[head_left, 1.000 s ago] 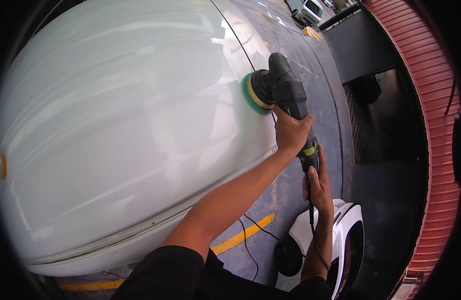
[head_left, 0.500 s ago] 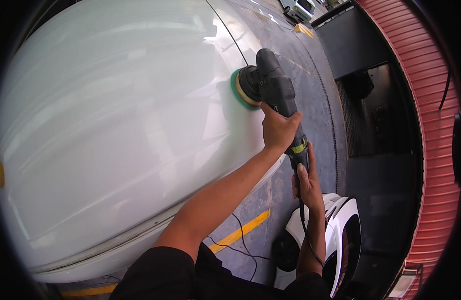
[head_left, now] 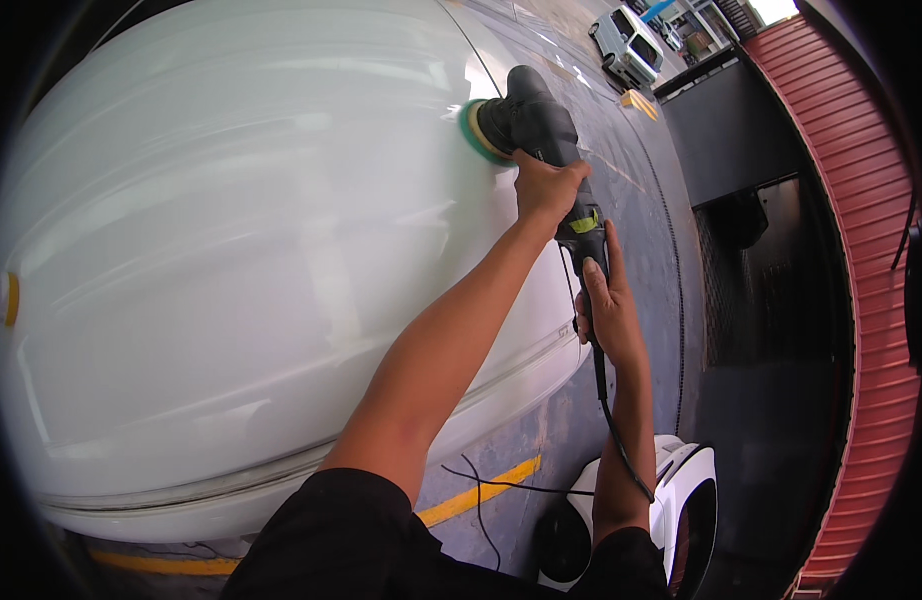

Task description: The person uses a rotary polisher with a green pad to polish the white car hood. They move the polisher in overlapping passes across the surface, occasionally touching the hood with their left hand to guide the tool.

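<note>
The left hand point(head_left: 549, 190) is clasping the corded polisher point(head_left: 546, 128) closer to its foam pad point(head_left: 474, 131), ahead-left at the white vehicle panel point(head_left: 261, 230), while the right hand point(head_left: 613, 312) is gripping its slanting rear end.

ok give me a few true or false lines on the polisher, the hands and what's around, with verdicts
1. The left hand and right hand both hold the black polisher. True.
2. The polisher's pad is red. False: it is green and pale yellow.
3. The left hand is nearer the pad than the right hand. True.
4. The cord leaves the polisher beside the pad. False: it leaves at the handle end.
5. A white car stands at the lower right. True.
</note>
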The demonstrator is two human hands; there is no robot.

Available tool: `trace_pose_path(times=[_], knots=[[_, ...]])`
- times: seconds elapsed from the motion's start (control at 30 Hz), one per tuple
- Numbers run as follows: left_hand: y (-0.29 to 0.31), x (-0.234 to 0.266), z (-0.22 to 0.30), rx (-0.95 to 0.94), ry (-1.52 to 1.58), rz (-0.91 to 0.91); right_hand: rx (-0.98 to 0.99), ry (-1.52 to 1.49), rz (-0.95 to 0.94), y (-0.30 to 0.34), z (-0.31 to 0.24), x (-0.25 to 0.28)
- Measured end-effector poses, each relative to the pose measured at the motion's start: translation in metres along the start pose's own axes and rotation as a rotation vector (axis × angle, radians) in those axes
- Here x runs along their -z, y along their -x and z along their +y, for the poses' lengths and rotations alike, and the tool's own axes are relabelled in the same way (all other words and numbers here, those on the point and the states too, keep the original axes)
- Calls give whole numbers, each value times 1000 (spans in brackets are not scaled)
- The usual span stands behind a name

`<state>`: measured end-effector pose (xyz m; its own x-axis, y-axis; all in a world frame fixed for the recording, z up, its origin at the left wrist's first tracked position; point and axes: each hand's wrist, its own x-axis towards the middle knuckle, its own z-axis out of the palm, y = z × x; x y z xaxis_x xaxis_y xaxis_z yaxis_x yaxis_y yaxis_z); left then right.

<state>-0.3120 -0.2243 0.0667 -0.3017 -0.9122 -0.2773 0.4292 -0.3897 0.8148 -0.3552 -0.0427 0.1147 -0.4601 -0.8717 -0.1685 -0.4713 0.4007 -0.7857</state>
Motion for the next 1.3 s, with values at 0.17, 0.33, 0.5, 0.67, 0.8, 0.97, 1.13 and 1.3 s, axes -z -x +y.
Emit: trace_pose_path(times=[0.17,0.33,0.5,0.67,0.8,0.97,1.13,1.3], knots=[[-1,40,21,-72,-1,7,-3,-24,-19,9,-23,-39],[10,104,49,-142,-3,50,10,4,-69,40,-66,-90],[34,178,110,-226,104,104,75,-27,-165,63,-120,-142],[34,278,166,-284,116,134,320,24,-313,53,-159,-193],[13,337,200,-369,145,196,616,280,-209,46,-175,-233],[54,307,211,-275,-283,240,571,407,-93,18,-185,-240],[203,395,202,-874,-1710,-76,290,292,-23,-16,-171,-195],[289,573,235,-888,-1837,92,202,309,70,-7,-192,-210]])
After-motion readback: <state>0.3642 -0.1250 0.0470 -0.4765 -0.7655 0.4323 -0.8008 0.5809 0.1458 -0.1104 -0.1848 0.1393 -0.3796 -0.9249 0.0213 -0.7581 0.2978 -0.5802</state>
